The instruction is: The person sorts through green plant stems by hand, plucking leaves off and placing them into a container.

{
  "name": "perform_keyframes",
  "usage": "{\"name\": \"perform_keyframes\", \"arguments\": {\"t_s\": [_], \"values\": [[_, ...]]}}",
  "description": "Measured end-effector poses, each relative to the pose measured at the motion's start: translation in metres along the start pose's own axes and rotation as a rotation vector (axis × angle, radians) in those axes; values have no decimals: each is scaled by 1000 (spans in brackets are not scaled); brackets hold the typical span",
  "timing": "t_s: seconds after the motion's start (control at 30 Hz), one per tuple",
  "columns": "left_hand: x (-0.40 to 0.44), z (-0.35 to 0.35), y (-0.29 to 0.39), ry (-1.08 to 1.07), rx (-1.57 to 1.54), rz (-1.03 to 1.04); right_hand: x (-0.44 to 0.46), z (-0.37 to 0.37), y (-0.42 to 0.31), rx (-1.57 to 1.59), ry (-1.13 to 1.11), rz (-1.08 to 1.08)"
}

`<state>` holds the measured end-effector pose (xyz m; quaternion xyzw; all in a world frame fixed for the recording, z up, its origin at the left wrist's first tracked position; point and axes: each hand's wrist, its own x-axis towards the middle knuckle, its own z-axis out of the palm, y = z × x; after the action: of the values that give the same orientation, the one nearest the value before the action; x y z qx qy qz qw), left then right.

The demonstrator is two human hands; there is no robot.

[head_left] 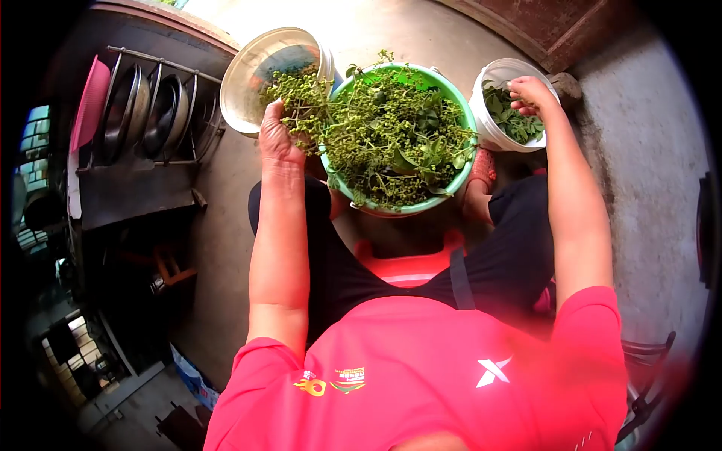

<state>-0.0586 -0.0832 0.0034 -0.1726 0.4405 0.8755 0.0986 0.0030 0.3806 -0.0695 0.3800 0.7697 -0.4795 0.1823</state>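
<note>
A green basin [465,113] between the feet is heaped with green berry clusters and leaves [398,135]. At its left side my left hand [280,139] is closed on a bunch of berry sprigs [301,98], which hangs partly in front of a white bucket [235,94]. To the right stands a smaller white bucket [489,131] with loose green leaves [511,116] inside. My right hand [530,96] is above that bucket, fingers bent together; whether they hold anything is too small to tell.
Metal pans [167,116] stand in a rack at the left, beside a pink basket [90,101]. A red stool [410,269] is under the body. A wooden door or panel [549,26] is at the top right. A chair [647,376] stands at the lower right.
</note>
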Motion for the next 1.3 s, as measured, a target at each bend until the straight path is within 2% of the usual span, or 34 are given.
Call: {"name": "perform_keyframes", "arguments": {"t_s": [0.17, 0.23, 0.3, 0.33, 0.4, 0.43, 0.47, 0.53, 0.63, 0.7, 0.73, 0.8, 0.87, 0.9, 0.93, 1.03, 1.07, 1.13, 1.3], "values": [[28, -15, 16, -32, -121, 35, -26, 20, -35, 23, -130, -167], [42, -14, 38, 84, -71, 85, -29, 26, -38, -47, -163, -217], [84, -41, 60, 90, -225, 144, -32, 29, -41, -144, -156, -260], [69, -26, 61, 156, -156, 272, -36, 31, -44, -192, -141, -280], [56, -18, 70, 160, -60, 136, -36, 35, -47, -208, -147, -308], [56, -20, 68, 85, 113, 87, -38, 36, -47, -217, -149, -339], [58, -16, 59, 235, 244, 80, -39, 38, -46, -219, -149, -331], [28, 1, 43, -19, 620, 114, -47, 43, -53, -198, -166, -401], [-7, 14, 9, -451, 1174, 39, -60, 52, -63, -218, -181, -445], [-29, 11, -17, -646, 1748, 363, -60, 58, -64, -249, -207, -485], [-36, 7, -31, -626, 1941, 375, -64, 62, -66, -289, -204, -500], [-47, 5, -56, -594, 2126, 509, -62, 68, -67, -332, -241, -495], [-38, 9, -66, -576, 2178, 474, -63, 72, -68, -325, -247, -492], [-31, 9, -65, -571, 2062, 602, -66, 73, -69, -337, -244, -492], [-25, 7, -63, -512, 2007, 622, -68, 74, -69, -347, -239, -489], [-16, 3, -53, -400, 1589, 638, -70, 74, -69, -338, -249, -515], [-13, 1, -46, -360, 1565, 487, -71, 75, -69, -335, -261, -533], [-14, 6, -35, -244, 1217, 131, -72, 75, -68, -336, -247, -553], [-28, 25, -13, -258, 687, 0, -78, 76, -73, -340, -261, -533]]}}
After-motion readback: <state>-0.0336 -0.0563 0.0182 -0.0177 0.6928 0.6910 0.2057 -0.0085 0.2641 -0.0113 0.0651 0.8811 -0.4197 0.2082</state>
